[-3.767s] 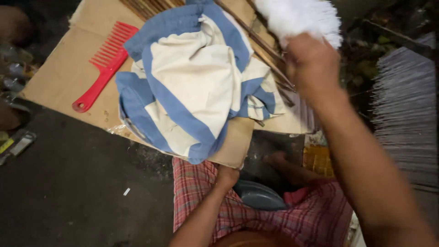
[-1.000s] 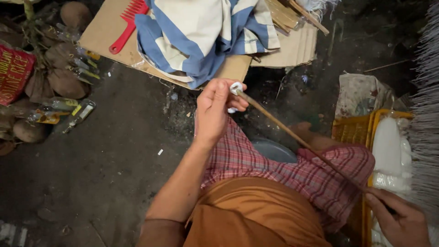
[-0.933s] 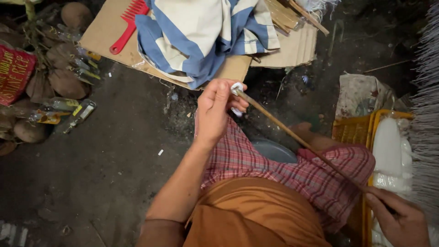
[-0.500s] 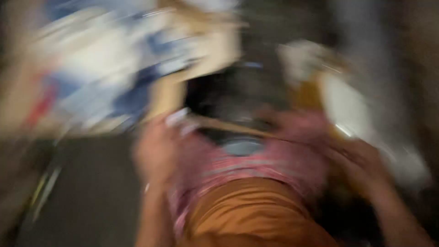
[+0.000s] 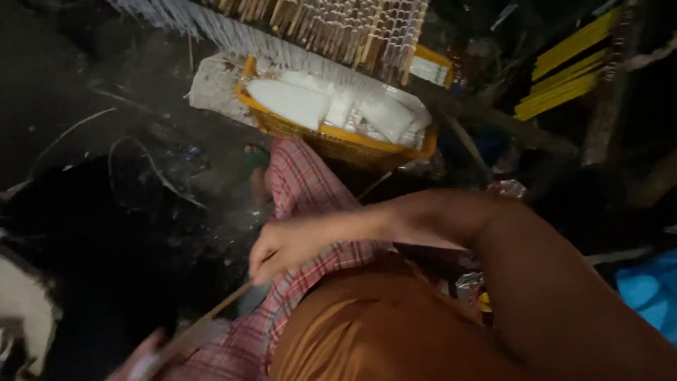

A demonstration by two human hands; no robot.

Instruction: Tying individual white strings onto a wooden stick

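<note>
My right hand (image 5: pixel 282 247) is closed around the upper end of a thin wooden stick (image 5: pixel 215 310), which slants down to the left across my lap. My left hand (image 5: pixel 135 358) shows only partly and blurred at the bottom left corner, pinching the stick's lower end, where something pale sits. Under both hands lie my knees in a red checked cloth (image 5: pixel 303 190) and an orange garment (image 5: pixel 367 331).
A yellow basket (image 5: pixel 331 137) holding white bags (image 5: pixel 289 102) stands on the dark ground beyond my knees. Behind it leans a rack of several pale sticks (image 5: pixel 317 25). Yellow sticks (image 5: pixel 564 63) lie at the upper right, something blue (image 5: pixel 645 293) at the right edge.
The view has swung right, away from the cardboard, the blue-and-white cloth and the red comb. My right hand has come up the stick onto my lap; my left hand has dropped low.
</note>
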